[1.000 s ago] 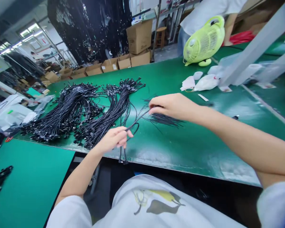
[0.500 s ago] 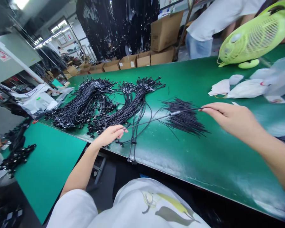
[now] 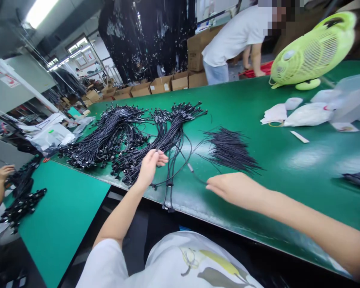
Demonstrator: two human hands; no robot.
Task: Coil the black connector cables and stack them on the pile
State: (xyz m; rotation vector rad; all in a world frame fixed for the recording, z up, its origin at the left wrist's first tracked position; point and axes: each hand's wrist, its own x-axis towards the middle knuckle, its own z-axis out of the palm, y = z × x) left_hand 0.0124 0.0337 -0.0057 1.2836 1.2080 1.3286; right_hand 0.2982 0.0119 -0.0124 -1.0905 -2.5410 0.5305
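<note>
A thin black cable with a grey sleeve (image 3: 191, 168) runs slackly between my two hands. My right hand (image 3: 235, 190) pinches one end of it, low over the green table. My left hand (image 3: 151, 166) pinches the cable's other stretch, beside a bundle of black cables (image 3: 165, 136); its lower fingers are loosely curled. Behind my right hand lies a pile of thin black strips (image 3: 231, 150), possibly cable ties. A few loose cables with connectors (image 3: 169, 185) hang over the table's near edge.
A larger cable heap (image 3: 108, 136) lies at the left. A green fan (image 3: 312, 50), white bags (image 3: 309, 115) and a white strip (image 3: 299, 137) are at the right. A co-worker's hand (image 3: 4, 173) is at far left; another person (image 3: 237, 40) bends behind the table.
My right hand has moved left and toward me, so the cable has gone from taut to slack. My left hand has risen slightly. The person behind the table has shifted left.
</note>
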